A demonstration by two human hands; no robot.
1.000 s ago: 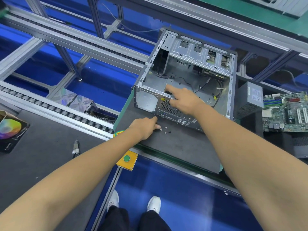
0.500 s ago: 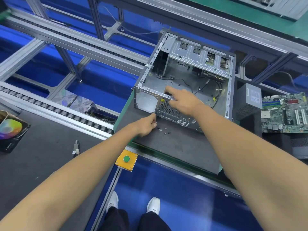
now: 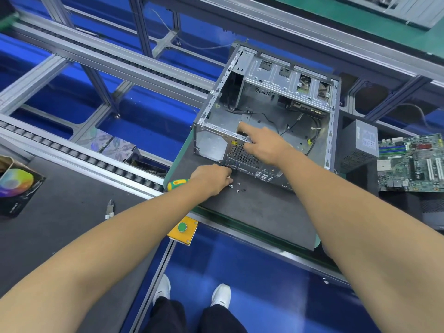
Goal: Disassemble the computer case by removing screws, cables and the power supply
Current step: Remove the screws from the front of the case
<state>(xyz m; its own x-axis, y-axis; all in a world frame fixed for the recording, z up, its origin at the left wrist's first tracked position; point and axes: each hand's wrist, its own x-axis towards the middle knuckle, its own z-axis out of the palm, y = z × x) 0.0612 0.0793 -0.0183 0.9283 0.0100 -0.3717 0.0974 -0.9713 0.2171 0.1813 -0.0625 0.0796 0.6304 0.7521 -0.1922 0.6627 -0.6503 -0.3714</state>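
Left hand [image 3: 211, 177]: fingers curled at loose screws [image 3: 236, 187], grasp unclear | Right hand [image 3: 260, 146]: gripping case [image 3: 264, 121] rim, fingertips hidden | Screwdriver [image 3: 177, 183]: mostly hidden under my wrist

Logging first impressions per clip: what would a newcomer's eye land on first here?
The opened computer case at centre, with the right hand on its near edge. The left hand is at loose screws on the grey mat; a motherboard lies far right.
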